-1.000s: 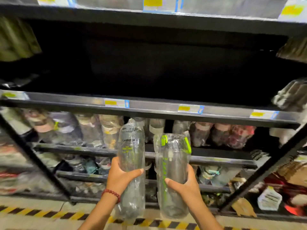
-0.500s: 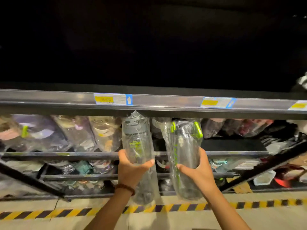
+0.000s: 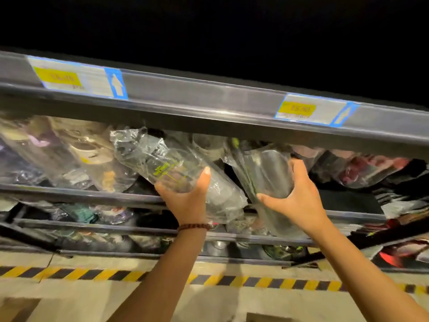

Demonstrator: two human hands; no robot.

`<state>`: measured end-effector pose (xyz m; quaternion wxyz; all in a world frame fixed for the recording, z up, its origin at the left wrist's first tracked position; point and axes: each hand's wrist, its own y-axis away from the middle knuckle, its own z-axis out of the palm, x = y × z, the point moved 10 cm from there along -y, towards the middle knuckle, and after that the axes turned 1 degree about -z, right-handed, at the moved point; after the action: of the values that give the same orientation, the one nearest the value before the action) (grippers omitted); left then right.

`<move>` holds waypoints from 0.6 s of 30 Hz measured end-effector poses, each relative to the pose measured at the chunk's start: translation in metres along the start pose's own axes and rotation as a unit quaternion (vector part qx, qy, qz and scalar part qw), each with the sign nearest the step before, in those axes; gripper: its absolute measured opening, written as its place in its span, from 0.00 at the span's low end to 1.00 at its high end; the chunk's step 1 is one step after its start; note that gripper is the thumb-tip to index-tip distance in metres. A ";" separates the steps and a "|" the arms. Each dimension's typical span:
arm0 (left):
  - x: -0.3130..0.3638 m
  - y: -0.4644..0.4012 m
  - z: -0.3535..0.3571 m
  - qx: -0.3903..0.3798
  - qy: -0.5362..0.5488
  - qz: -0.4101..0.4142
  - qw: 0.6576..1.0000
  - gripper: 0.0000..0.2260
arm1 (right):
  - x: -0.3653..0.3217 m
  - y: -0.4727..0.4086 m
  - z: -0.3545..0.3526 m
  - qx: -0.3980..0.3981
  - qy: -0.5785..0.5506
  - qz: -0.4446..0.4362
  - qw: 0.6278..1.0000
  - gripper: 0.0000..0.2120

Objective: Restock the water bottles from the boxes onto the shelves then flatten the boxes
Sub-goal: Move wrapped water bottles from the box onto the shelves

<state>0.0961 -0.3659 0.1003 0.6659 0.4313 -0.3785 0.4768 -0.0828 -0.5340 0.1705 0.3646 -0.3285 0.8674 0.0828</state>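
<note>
My left hand point(image 3: 186, 198) grips a clear water bottle point(image 3: 162, 163) wrapped in a plastic bag, with a grey cap and green print, tilted with its top to the upper left. A second bagged clear bottle point(image 3: 267, 173), with green on its lid, sits in the grip of my right hand point(image 3: 299, 201). Both bottle tops reach up under the front rail of the shelf point(image 3: 209, 101). The tops sit in front of the row of bagged bottles point(image 3: 88, 154) on the shelf below the rail. The space above the rail is dark.
Yellow price labels point(image 3: 76, 77) with blue arrows are fixed to the shelf rail. Lower shelves point(image 3: 92, 226) hold more bagged bottles. A yellow and black hazard stripe point(image 3: 69, 274) runs along the floor. Red packaged goods point(image 3: 394, 256) lie at the lower right.
Both hands have lifted the two bottles higher and tilted them to the left, close under the shelf rail. The view has moved closer and tilted.
</note>
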 end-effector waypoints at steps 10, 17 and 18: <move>-0.019 -0.027 0.008 0.052 0.095 0.050 0.993 0.43 | 0.020 -0.027 0.005 0.002 0.069 -0.033 0.997 0.28; -0.033 -0.043 0.001 0.077 0.018 0.049 0.996 0.49 | 0.022 -0.036 0.020 0.011 0.017 -0.027 0.999 0.29; -0.033 -0.044 -0.001 0.079 0.009 0.051 0.996 0.47 | 0.024 -0.037 0.023 0.012 -0.006 -0.028 1.000 0.29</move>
<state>0.1299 -0.3828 0.0604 0.6077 0.4588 -0.3553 0.5422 -0.0585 -0.5658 0.1409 0.3757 -0.3478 0.8565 0.0646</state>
